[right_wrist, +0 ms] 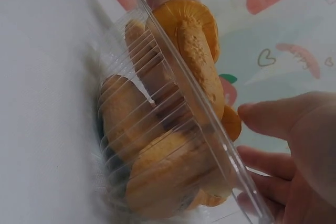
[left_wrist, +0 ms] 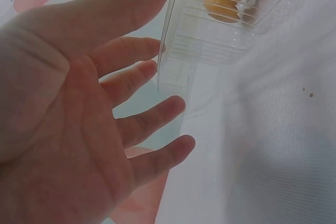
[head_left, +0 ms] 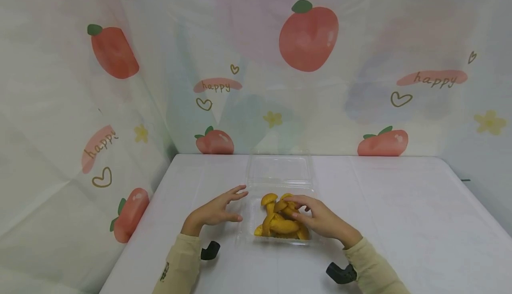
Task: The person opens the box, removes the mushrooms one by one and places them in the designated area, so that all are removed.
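Observation:
Yellow-orange mushrooms lie piled in a clear plastic clamshell box, some rising above its rim. My right hand reaches over the right side of the pile, with fingertips and thumb close around a brownish mushroom cap. In the right wrist view, the thumb is near a cap edge and the fingers are partly behind the box wall. My left hand is beside the box's left side, holding nothing. Its fingers are spread, and the thumb and fingertips lie right by the rim in the left wrist view.
The box's transparent lid lies folded back toward the wall. A white cloth covers the table. Behind it hangs a fruit-printed curtain. Black wrist devices sit beside both sleeves. Small brown crumbs lie on the cloth.

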The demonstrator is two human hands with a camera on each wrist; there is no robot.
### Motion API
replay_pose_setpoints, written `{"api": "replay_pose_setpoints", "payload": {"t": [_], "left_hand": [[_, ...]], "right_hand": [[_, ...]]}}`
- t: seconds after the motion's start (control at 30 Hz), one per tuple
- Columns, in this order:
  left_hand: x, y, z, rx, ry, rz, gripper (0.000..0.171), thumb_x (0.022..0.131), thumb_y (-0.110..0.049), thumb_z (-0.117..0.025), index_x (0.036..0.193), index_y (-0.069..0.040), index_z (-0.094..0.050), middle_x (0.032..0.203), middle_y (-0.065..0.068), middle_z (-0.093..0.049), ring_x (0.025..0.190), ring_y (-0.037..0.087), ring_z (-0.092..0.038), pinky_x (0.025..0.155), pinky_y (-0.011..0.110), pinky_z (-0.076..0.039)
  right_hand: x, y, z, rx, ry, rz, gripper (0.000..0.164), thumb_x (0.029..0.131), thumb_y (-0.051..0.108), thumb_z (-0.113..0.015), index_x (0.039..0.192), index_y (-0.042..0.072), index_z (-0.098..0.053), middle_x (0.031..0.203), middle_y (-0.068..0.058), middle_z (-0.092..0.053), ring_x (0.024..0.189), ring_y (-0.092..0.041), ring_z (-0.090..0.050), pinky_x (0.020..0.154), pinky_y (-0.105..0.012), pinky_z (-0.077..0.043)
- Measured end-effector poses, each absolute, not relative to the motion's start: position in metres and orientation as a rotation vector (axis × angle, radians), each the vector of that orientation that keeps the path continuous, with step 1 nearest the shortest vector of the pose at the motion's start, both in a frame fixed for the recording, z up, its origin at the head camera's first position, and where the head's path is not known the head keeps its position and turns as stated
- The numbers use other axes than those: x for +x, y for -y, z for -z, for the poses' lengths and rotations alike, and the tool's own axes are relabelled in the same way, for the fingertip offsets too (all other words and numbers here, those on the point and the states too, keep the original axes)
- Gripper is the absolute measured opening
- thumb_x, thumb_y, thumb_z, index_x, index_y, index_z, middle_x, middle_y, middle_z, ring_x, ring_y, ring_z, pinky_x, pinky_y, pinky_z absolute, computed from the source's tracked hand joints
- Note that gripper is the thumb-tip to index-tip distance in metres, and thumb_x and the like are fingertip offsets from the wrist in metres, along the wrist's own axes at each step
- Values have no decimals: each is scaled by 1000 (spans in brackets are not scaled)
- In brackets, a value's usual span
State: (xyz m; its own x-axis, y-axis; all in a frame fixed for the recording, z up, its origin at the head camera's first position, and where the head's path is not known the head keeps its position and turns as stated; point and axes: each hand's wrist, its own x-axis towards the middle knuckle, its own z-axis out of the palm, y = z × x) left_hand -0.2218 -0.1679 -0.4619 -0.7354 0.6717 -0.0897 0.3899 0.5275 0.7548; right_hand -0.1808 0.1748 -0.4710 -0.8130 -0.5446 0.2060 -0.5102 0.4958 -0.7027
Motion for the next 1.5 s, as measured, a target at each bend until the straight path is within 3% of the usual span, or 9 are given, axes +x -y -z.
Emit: {"api": "replay_pose_setpoints", "payload": {"t": [0.23,0.5,0.8,1.0,1.23,1.37,1.5], "left_hand": [[-222,169,463,861,-2408,-1058,75,93,-13,-73,157,-2,-34,170,16,-17,156,41,-17,121,67,-22],[-223,167,465,878,-2407,-1050,76,93,-14,-73,157,-2,-34,170,17,-16,156,41,-17,120,67,-24],[-224,167,467,882,-2394,-1049,76,94,-15,-73,157,-2,-33,170,17,-15,156,42,-18,119,69,-24],[-224,167,468,880,-2396,-1057,76,94,-15,-73,157,-3,-33,170,16,-16,156,41,-18,119,69,-25],[-223,167,467,871,-2393,-1063,75,94,-14,-72,157,-3,-33,170,16,-16,156,41,-18,119,69,-25],[-223,167,466,855,-2393,-1066,75,94,-14,-72,157,-3,-33,170,15,-15,156,41,-17,118,70,-25],[-222,167,465,844,-2397,-1060,76,94,-15,-73,157,-4,-33,171,14,-15,156,41,-18,117,71,-26]], "right_hand": [[-182,-176,472,-987,-2703,1181,40,99,6,-62,139,5,-58,131,-14,-66,100,-19,-63,80,-28,-50],[-179,-175,471,-999,-2782,1035,49,94,0,-65,143,5,-55,127,-11,-67,97,-15,-62,82,-38,-55],[-176,-173,473,-1046,-2831,895,59,93,1,-68,148,8,-49,134,-15,-66,101,-24,-68,84,-39,-58],[-177,-171,473,-998,-2845,956,54,94,-6,-62,146,6,-52,133,-18,-66,113,-34,-68,90,-45,-59],[-178,-169,471,-923,-2790,1081,57,93,-11,-55,148,4,-49,139,-18,-62,117,-33,-64,93,-45,-58],[-179,-169,469,-842,-2750,1214,58,93,-10,-51,148,8,-45,134,-16,-61,107,-26,-60,84,-33,-57],[-181,-171,467,-773,-2703,1340,58,92,-9,-48,144,14,-39,134,-21,-61,104,-25,-60,72,-23,-49]]}}
